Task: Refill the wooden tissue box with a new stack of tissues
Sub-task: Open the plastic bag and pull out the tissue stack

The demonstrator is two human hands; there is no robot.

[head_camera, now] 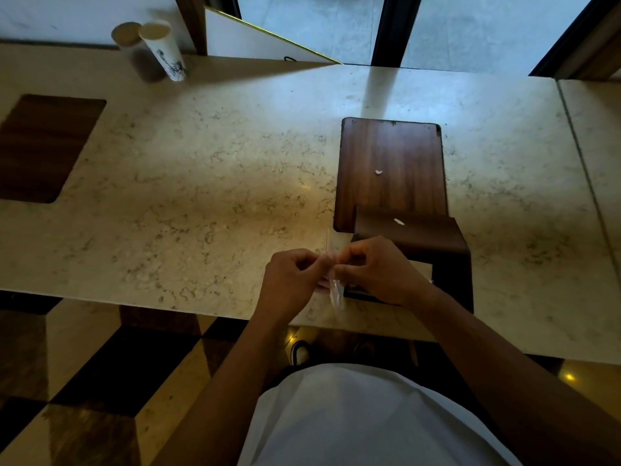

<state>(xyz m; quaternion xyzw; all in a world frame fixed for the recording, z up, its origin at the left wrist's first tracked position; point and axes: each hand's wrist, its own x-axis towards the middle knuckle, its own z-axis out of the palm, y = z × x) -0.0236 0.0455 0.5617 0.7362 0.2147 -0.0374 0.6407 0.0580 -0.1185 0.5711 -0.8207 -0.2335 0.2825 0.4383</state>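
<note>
Left hand [291, 280]: fingers curled, thumb and fingertips pinched shut on clear wrapper [334, 280], just left of wooden box [433, 243]; forearm reaching up from lower frame.
Right hand [376, 269]: knuckles up, fingers pinched closed on same wrapper, overlapping box's near-left corner.
Wrapper: thin, transparent, crinkled plastic, stretched between both hands; pinkish patch inside; contents unclear.
Box: dark wood, smooth, rounded corners, near counter's [201, 183] front edge; small white scrap on top.
Board [389, 169]: flat dark wood-grain panel, rounded corners, directly behind box, touching it; white fleck on it.
Counter: beige veined stone, polished.
Cups [161, 48]: two paper cylinders, far left of box, at counter's rear.
</note>
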